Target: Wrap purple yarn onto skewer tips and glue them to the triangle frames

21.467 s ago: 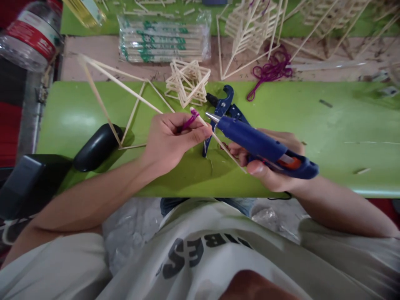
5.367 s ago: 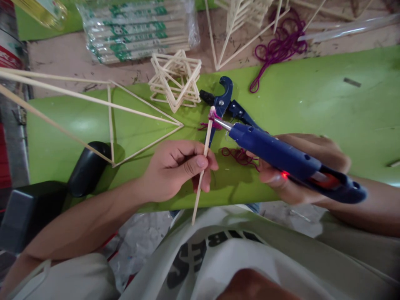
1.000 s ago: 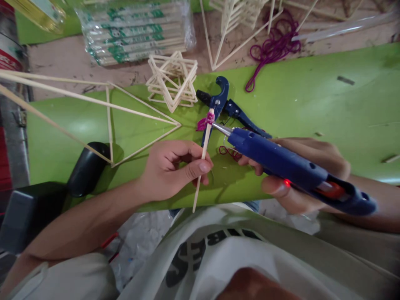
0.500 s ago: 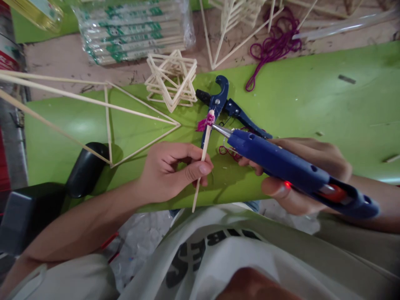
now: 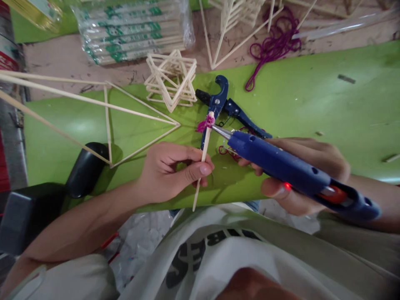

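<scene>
Between thumb and fingers, my left hand point(image 5: 178, 171) pinches a thin wooden stick point(image 5: 204, 150) that slants upward. Purple yarn point(image 5: 208, 121) is wound near the stick's upper end, with a loose tuft to its left. My right hand point(image 5: 306, 166) is closed around a blue hot glue gun point(image 5: 281, 164), its red light lit. The metal nozzle meets or nearly meets the stick just below the yarn; I cannot tell if they touch. Behind the stick lies a dark blue pipe cutter point(image 5: 218, 98) with its jaw and handles spread.
A stick star lattice point(image 5: 171, 83) stands beyond my left hand, beside a long stick frame point(image 5: 140, 114). Packaged chopsticks point(image 5: 134, 31) and purple cord point(image 5: 275, 41) lie at the back. A black rounded object point(image 5: 87, 168) sits at left on the green mat point(image 5: 328, 104).
Almost nothing differs. The stick's yarn-wound end has dipped very slightly, and both hands keep their hold.
</scene>
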Available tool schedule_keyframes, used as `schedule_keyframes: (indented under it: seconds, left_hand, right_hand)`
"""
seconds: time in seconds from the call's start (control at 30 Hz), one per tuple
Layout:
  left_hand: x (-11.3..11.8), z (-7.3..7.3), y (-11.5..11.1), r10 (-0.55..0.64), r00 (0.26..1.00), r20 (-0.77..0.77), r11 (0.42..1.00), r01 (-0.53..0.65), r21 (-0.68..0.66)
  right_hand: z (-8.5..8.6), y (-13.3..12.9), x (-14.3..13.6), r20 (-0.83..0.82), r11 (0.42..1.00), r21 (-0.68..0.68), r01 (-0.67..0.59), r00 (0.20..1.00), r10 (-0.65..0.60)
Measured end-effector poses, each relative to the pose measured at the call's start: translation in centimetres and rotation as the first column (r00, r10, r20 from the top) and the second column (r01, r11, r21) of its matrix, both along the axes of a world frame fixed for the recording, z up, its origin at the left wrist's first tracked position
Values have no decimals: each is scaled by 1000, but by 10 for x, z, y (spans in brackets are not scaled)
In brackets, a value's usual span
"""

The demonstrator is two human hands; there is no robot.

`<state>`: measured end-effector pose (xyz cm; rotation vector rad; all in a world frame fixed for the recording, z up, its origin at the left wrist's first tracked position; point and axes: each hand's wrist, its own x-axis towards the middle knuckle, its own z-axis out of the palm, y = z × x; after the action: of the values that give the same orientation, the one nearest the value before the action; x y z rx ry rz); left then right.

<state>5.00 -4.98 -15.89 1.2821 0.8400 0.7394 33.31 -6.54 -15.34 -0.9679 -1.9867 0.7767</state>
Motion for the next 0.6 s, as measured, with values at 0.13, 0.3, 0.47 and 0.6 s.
schedule_keyframes:
  seconds: [0.13, 0.3, 0.47, 0.6]
  left_hand:
    - [0, 0, 0, -9, 1000, 10, 1000, 9, -28]
    - [-1, 1, 0, -8, 1000, -8, 999, 8, -52]
    - [-1, 0, -1, -8, 1000, -24, 999, 7, -54]
    - [0, -1, 0, -10, 1000, -12, 998, 10, -61]
  right_hand:
    - [1, 1, 0, -4, 1000, -11, -23, 1000, 23]
    - [0, 3, -1, -21, 999, -5, -49, 999, 49]
    - [-3, 4, 0, -35, 998, 11, -58, 998, 58]
    - [0, 4, 0, 0, 998, 24, -51, 999, 51]
